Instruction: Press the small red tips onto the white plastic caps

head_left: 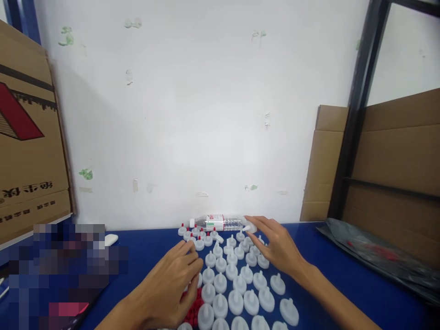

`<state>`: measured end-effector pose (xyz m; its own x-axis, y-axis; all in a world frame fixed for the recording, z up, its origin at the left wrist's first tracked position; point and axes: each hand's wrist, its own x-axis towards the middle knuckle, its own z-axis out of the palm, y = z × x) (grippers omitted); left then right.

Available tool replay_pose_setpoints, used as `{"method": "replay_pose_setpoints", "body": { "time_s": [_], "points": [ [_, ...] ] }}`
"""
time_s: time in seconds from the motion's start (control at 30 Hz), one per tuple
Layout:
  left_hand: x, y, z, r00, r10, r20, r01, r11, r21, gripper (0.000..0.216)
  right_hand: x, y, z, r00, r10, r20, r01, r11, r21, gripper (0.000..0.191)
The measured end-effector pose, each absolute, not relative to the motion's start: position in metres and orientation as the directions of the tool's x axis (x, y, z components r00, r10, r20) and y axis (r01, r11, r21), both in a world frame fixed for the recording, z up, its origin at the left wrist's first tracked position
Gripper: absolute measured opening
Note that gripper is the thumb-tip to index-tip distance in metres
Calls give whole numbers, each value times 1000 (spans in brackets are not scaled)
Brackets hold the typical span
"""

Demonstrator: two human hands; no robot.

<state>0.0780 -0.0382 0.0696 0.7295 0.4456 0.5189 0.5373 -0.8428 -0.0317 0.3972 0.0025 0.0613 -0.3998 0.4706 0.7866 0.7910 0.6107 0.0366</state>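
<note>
Many small white plastic caps [237, 284] stand in rows on a blue table [343, 275], each with a spout on top. Several at the far left carry red tips [198, 237]. A pile of loose red tips [193, 311] lies under my left hand [172, 288], whose fingers are curled and pinched at the left edge of the rows; what they hold is hidden. My right hand [278, 247] reaches over the far right of the rows, fingers spread, fingertips touching a white cap [248, 227] beside a plastic water bottle [220, 222] lying on its side by the wall.
A large cardboard box [27, 137] stands at the left, and more cardboard [395, 160] leans behind a black metal frame [357, 110] at the right. A dark plastic bag [378, 254] lies on the table's right. A small white object [110, 239] sits at the left.
</note>
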Motion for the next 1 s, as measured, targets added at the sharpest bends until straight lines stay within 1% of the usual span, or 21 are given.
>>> {"method": "replay_pose_setpoints", "body": {
  "time_s": [0.1, 0.2, 0.3, 0.4, 0.57, 0.63, 0.73, 0.8, 0.9, 0.97, 1.0],
  "points": [
    [78, -38, 66, 740, 459, 491, 539, -842, -25, 14, 387, -2, 60, -478, 447, 757, 748, 659, 83, 41],
    [77, -38, 68, 746, 429, 510, 518, -854, -39, 15, 380, -7, 60, -519, 416, 747, 713, 692, 110, 41],
    [78, -38, 72, 728, 394, 560, 524, -847, -85, 18, 372, -15, 62, -525, 408, 747, 698, 709, 104, 40],
    [84, -41, 72, 700, 375, 608, 548, -828, -121, 11, 358, -29, 65, -552, 382, 741, 660, 744, 108, 38],
    [97, -49, 70, 755, 248, 607, 474, -846, -245, 10, 337, -50, 67, -610, 337, 717, 571, 815, 103, 32],
    [100, -52, 70, 752, 237, 615, 464, -853, -239, 16, 332, -53, 66, -630, 332, 702, 546, 832, 96, 30],
    [102, -54, 68, 734, 284, 617, 486, -854, -186, 13, 329, -54, 63, -653, 324, 685, 515, 852, 89, 26],
    [102, -53, 67, 738, 274, 617, 486, -850, -204, 13, 328, -54, 61, -658, 324, 680, 511, 855, 86, 25],
    [99, -47, 68, 721, 202, 662, 475, -841, -261, 15, 330, -53, 61, -636, 325, 700, 516, 853, 73, 34],
    [93, -40, 71, 681, 159, 715, 482, -833, -273, 15, 333, -52, 62, -606, 350, 714, 538, 842, 44, 41],
    [88, -35, 74, 665, 163, 729, 495, -827, -267, 15, 334, -51, 62, -590, 372, 717, 552, 833, 22, 42]
  ]
}}
